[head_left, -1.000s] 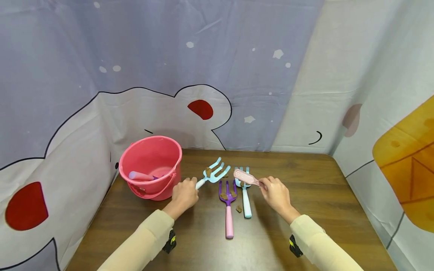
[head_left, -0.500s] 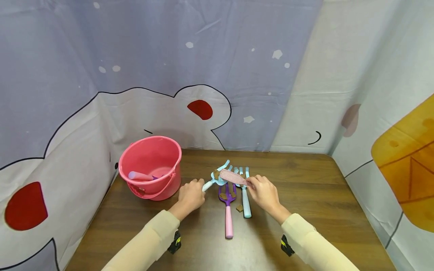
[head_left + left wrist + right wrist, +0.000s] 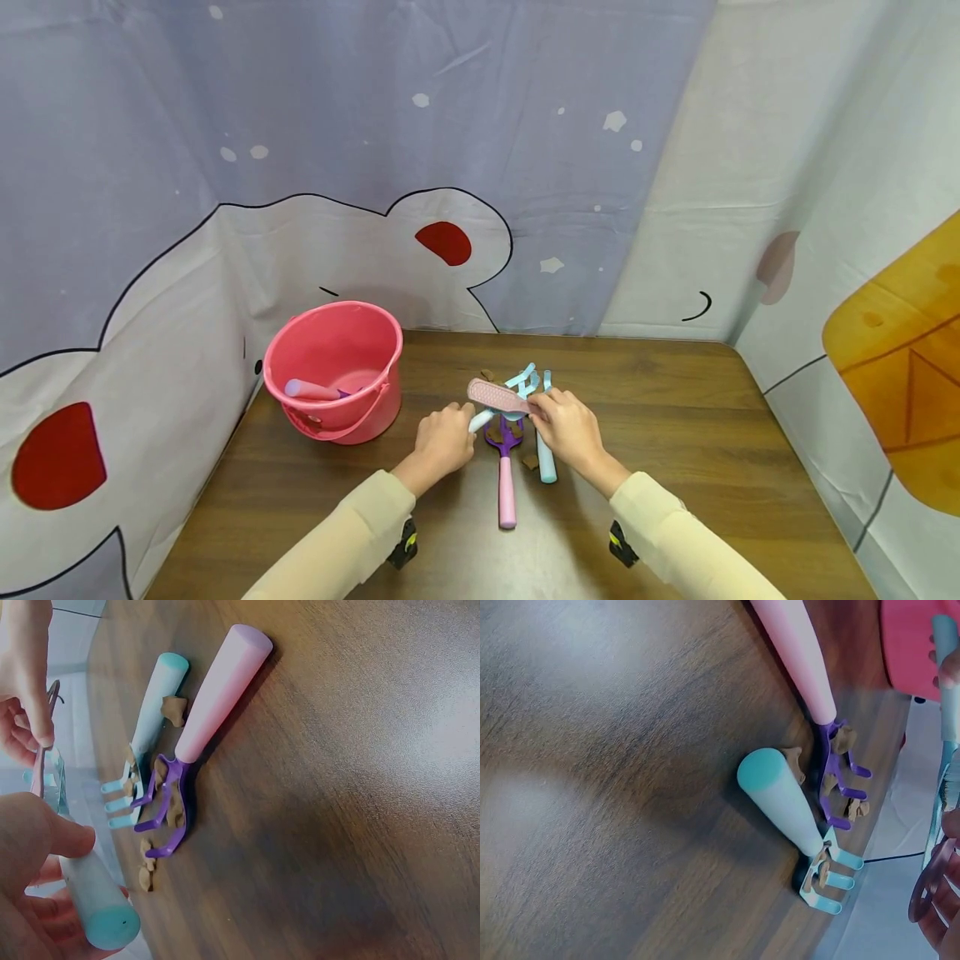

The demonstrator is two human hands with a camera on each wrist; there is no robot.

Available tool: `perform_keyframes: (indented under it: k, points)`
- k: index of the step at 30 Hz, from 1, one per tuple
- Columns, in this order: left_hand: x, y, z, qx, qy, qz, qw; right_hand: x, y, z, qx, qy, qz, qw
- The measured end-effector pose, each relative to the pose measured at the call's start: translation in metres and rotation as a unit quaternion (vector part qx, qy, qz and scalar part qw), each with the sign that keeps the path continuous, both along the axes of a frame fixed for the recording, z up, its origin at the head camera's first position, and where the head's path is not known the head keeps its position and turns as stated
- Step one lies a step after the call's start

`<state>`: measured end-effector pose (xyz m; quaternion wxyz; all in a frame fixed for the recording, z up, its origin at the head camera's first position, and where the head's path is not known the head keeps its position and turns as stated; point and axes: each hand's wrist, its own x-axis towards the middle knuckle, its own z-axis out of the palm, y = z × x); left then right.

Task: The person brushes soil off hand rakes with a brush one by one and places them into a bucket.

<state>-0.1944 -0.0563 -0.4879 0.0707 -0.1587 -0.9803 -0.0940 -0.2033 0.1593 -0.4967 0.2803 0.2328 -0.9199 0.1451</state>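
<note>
My left hand [image 3: 444, 437] grips the white handle of a light blue toy hand fork [image 3: 482, 419], its tines pointing back and right. Between thumb and fingers, my right hand [image 3: 568, 427] pinches a pink brush [image 3: 497, 394]. Its bristles [image 3: 951, 784] face the fork in the right wrist view, and the brush head hides much of the fork from above. Below them on the table lie a purple fork with a pink handle [image 3: 507, 493] and a second light blue fork [image 3: 546, 460]. Brown clumps [image 3: 175, 806] sit among the tines of both.
A pink bucket [image 3: 384, 408] stands at the left, with a lilac-handled tool [image 3: 309, 390] inside. One loose brown clump [image 3: 531, 461] lies between the two resting forks, another brown piece [image 3: 487, 376] behind the brush. Printed curtains [image 3: 555, 208] close off the wooden table's back and sides.
My left hand has moved right with the light blue fork, while my right hand has brought the brush left. The brush head now overlaps the fork. The forks on the table have stayed put.
</note>
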Motion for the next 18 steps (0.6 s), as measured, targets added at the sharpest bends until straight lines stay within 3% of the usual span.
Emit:
perform_keyframes:
  k: [8,18]
  points:
    - [0.0023,-0.0017,0.0053,0.002,-0.004,0.004,1.0000,-0.0013,0.0056,-0.0018,0.014,0.007,-0.008,1.000]
    - [0.0031,-0.0037,0.0028,-0.001,-0.009,0.009,0.9999,-0.0011,0.0101,-0.0013,0.018,0.023,-0.007,1.000]
